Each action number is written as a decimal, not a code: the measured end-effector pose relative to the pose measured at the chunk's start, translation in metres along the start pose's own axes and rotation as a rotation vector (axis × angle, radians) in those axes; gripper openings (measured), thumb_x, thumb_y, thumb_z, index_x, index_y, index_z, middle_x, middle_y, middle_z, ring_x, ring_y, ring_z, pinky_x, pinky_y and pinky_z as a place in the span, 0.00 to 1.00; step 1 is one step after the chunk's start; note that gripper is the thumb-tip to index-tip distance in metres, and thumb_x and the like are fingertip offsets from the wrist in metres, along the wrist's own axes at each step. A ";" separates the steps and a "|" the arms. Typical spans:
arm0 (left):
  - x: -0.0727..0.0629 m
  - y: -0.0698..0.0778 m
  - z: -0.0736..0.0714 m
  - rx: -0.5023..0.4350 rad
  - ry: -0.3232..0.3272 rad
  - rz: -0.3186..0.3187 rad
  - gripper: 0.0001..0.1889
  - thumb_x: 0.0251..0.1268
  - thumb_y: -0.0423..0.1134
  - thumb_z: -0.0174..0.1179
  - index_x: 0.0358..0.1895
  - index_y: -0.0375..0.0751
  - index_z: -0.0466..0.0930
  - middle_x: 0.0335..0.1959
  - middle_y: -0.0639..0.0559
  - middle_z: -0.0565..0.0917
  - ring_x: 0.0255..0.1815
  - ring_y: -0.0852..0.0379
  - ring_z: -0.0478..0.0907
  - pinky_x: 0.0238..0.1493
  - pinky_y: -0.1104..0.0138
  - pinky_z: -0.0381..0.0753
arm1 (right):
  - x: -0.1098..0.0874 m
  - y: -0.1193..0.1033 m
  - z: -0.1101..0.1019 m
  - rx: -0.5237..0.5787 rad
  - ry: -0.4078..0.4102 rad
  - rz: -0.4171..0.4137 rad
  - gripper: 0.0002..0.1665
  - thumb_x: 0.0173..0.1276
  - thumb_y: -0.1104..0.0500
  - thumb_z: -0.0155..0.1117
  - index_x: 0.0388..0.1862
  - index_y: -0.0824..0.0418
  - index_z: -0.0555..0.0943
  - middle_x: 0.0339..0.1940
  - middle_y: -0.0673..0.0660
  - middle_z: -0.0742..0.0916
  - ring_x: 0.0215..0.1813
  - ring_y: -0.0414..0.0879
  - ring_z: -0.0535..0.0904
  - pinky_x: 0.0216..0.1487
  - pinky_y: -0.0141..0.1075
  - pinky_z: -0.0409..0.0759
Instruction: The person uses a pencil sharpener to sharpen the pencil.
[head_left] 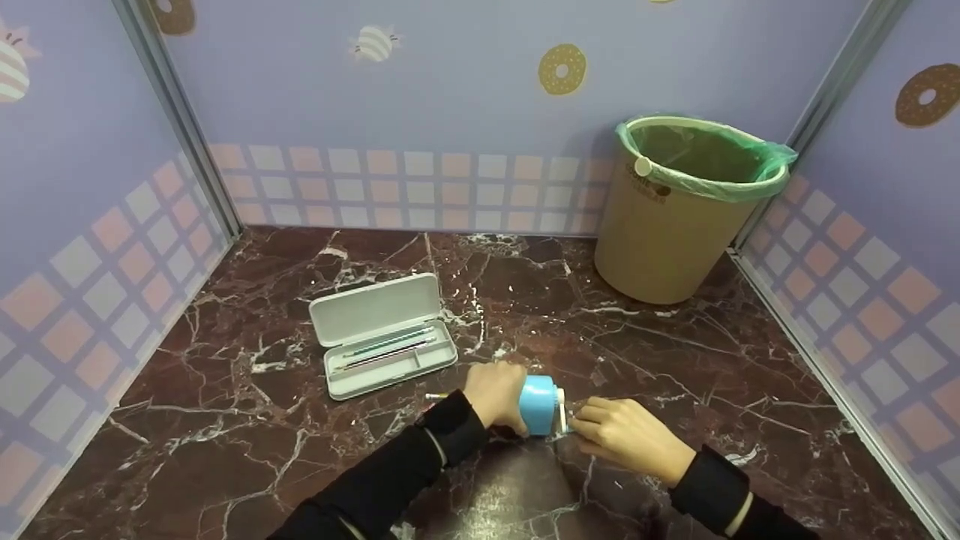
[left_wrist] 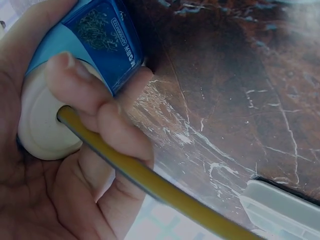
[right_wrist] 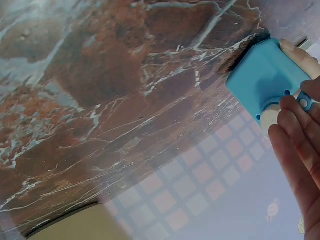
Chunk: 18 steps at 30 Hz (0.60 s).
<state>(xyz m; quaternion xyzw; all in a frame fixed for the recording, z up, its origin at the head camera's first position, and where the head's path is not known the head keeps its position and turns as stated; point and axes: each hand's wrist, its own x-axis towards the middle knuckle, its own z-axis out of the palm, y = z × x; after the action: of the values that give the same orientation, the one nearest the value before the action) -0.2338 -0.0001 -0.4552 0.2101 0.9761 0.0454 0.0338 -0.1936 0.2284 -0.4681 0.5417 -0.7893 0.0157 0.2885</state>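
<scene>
A light blue crank pencil sharpener (head_left: 538, 406) is gripped by my left hand (head_left: 495, 394) above the dark marble tabletop. In the left wrist view, a yellow pencil (left_wrist: 150, 177) with a dark stripe sticks out of the hole in the cream-coloured face (left_wrist: 42, 117). My left fingers lie around the sharpener and against that pencil. My right hand (head_left: 626, 439) pinches the end of the crank handle (right_wrist: 304, 101) on the sharpener's other side. The pencil's tip is hidden inside the sharpener.
An open white pencil case (head_left: 375, 381) lies left of the hands, its lid (head_left: 375, 309) tilted back. Inside are several pencils (head_left: 386, 343). A tan waste bin (head_left: 652, 240) with a green liner stands at the back right. Patterned walls (head_left: 465, 97) enclose the tabletop (head_left: 225, 420).
</scene>
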 end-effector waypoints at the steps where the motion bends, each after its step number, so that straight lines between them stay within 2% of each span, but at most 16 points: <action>1: 0.000 0.000 0.000 0.001 -0.003 -0.003 0.31 0.27 0.58 0.86 0.37 0.46 0.84 0.33 0.53 0.88 0.35 0.54 0.85 0.32 0.60 0.81 | 0.000 0.001 0.000 0.001 0.005 0.002 0.17 0.45 0.57 0.84 0.34 0.55 0.88 0.29 0.46 0.86 0.31 0.37 0.79 0.30 0.26 0.77; 5: 0.002 0.001 -0.002 0.002 -0.025 -0.008 0.31 0.27 0.56 0.86 0.37 0.45 0.84 0.33 0.53 0.88 0.34 0.54 0.84 0.33 0.59 0.82 | 0.001 0.002 -0.002 0.001 0.017 0.000 0.17 0.45 0.57 0.84 0.35 0.55 0.88 0.29 0.46 0.86 0.31 0.36 0.79 0.29 0.26 0.77; 11: 0.003 0.002 -0.006 0.023 -0.022 0.001 0.32 0.27 0.55 0.86 0.40 0.45 0.85 0.35 0.53 0.89 0.36 0.54 0.85 0.36 0.58 0.83 | 0.002 0.006 -0.002 -0.008 0.052 0.000 0.16 0.45 0.58 0.82 0.35 0.56 0.88 0.30 0.46 0.86 0.31 0.37 0.79 0.30 0.26 0.78; 18: 0.003 0.000 -0.008 0.030 -0.022 0.005 0.31 0.26 0.54 0.86 0.39 0.45 0.85 0.34 0.52 0.89 0.35 0.54 0.85 0.34 0.59 0.83 | 0.005 0.008 -0.002 -0.013 0.065 -0.005 0.16 0.46 0.58 0.83 0.34 0.56 0.87 0.29 0.46 0.86 0.30 0.36 0.78 0.30 0.25 0.77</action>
<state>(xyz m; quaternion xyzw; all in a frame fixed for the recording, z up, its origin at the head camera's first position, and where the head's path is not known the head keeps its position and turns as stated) -0.2367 0.0007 -0.4478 0.2137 0.9756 0.0283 0.0413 -0.2005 0.2283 -0.4618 0.5410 -0.7782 0.0275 0.3177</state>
